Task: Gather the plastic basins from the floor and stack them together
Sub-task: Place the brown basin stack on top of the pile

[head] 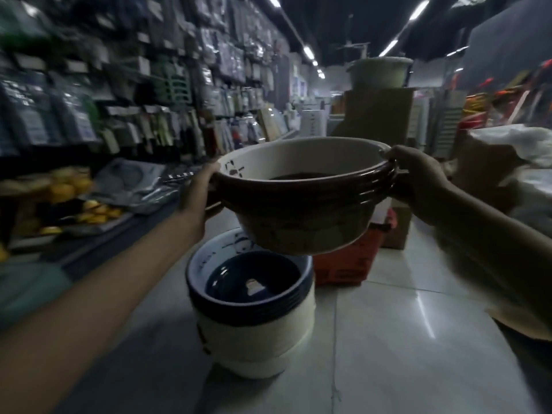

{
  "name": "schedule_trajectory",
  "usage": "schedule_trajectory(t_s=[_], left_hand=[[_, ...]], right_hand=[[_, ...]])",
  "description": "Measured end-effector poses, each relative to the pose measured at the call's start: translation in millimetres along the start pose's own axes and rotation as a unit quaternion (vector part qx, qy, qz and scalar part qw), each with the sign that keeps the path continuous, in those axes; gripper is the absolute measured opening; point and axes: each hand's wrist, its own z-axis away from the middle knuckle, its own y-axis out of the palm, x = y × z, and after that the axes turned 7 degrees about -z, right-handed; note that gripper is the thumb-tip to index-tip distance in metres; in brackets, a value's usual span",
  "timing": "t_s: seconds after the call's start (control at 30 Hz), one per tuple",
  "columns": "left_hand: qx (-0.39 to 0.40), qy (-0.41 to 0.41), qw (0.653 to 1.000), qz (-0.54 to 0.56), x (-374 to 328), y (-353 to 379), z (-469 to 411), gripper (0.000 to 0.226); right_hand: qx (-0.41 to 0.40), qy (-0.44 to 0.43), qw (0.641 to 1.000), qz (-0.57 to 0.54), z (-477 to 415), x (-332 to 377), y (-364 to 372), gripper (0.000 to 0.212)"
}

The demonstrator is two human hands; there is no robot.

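Both hands hold a nested set of brown-rimmed basins (301, 204) in the air, directly above the blue-rimmed stack (254, 309) standing on the floor (403, 339). The left hand (198, 189) and right hand (415, 171) clench opposite rims; blur hides the exact basin count, perhaps four.

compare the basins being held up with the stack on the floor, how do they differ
The held basins have brown rims; the floor stack has dark blue rims. The held basins hang in the air, gripped at opposite rims by the left hand and right hand; the floor stack rests on the tiles, untouched. Both are nested, cream-sided, upright and open-topped.
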Motion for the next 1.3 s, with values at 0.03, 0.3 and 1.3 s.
schedule_trajectory(t_s=[0.03,0.3,1.3], left_hand=[[-0.019,-0.011,1.0,0.001,5.3,-10.9,-3.8,0.042],[-0.121,-0.03,0.991,-0.052,30.7,-71.1,-28.4,0.043],[-0.183,-0.092,0.938,-0.28,188.2,-52.3,-0.5,0.074]], right_hand=[[0.001,0.015,1.0,-0.009,-7.2,-8.8,15.7,0.02],[0.054,0.069,0.995,-0.046,-45.8,-71.2,85.5,0.007],[0.171,0.046,0.953,0.246,-63.6,-246.4,49.4,0.037]])
